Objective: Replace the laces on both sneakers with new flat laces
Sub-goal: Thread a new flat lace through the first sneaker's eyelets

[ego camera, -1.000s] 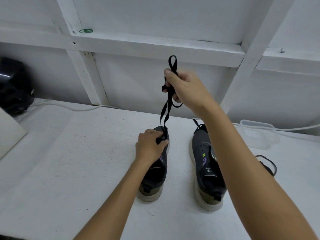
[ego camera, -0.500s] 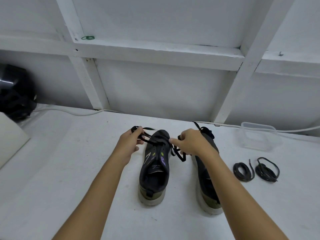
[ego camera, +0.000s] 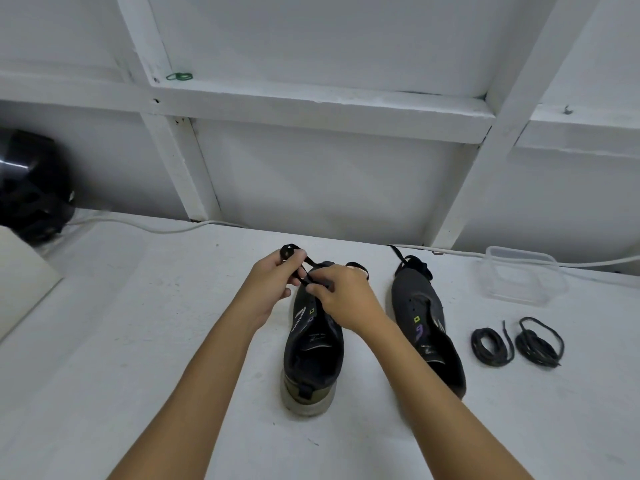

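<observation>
Two dark grey sneakers stand side by side on the white table, heels toward me. Over the toe end of the left sneaker (ego camera: 313, 355), my left hand (ego camera: 273, 289) pinches a loop of black flat lace (ego camera: 290, 251). My right hand (ego camera: 343, 299) grips the same lace just beside it, above the front eyelets. The right sneaker (ego camera: 420, 320) lies untouched, with another black flat lace (ego camera: 414, 264) bunched at its toe. Two coiled old round laces (ego camera: 491, 346) rest on the table to the right.
A clear plastic container (ego camera: 519, 280) stands at the back right. A white cable (ego camera: 156, 227) runs along the wall's foot. A black helmet-like object (ego camera: 31, 188) and a pale board (ego camera: 20, 275) sit at the far left.
My right hand, which held the lace high, has come down to the left sneaker's toe. Both hands have drawn together on the lace there. The view has shifted slightly.
</observation>
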Motion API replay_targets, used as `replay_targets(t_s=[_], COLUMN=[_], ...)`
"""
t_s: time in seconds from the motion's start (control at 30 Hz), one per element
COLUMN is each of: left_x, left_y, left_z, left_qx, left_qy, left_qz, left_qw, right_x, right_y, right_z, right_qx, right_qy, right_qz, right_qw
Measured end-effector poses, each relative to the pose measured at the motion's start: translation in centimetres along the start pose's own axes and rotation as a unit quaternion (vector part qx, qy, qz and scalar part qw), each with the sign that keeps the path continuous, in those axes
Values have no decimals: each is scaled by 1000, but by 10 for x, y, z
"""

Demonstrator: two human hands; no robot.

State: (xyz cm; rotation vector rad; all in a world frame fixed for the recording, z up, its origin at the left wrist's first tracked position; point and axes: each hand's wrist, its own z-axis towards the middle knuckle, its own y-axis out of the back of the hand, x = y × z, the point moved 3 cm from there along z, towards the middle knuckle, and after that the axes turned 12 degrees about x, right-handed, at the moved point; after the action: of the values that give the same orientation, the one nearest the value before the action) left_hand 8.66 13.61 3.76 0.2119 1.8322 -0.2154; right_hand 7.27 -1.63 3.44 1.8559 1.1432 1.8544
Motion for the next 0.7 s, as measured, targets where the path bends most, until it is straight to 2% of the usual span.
replay_targets(t_s=[0.13, 0.23, 0.4, 0.5, 0.57, 0.63, 0.7], left_x=[-7, -11, -20, -24, -21, -9, 5], left_y=[0, -2, -8, -4, 3, 10, 9], left_z=[-1, -3, -4, -1, 2, 6, 5], left_qx=[16, 25, 61, 75, 67, 98, 131], left_qy=[-8, -10, -34, -82, -72, -30, -8], left_qz=[-52, -75, -69, 28, 134, 245, 357], left_qw=[998, 997, 995, 993, 986, 964, 925], right_x=[-5, -8, -2, 0, -2, -6, -7], right_y=[-1, 0, -7, -6, -4, 0, 5], right_z=[2, 1, -3, -3, -6, -11, -16], right_qx=[-58, -100, 28, 16, 20, 27, 29], right_qy=[-57, -54, 2, 15, 17, 13, 7], right_qz=[83, 104, 74, 98, 128, 163, 195], right_qw=[993, 988, 997, 995, 991, 986, 980])
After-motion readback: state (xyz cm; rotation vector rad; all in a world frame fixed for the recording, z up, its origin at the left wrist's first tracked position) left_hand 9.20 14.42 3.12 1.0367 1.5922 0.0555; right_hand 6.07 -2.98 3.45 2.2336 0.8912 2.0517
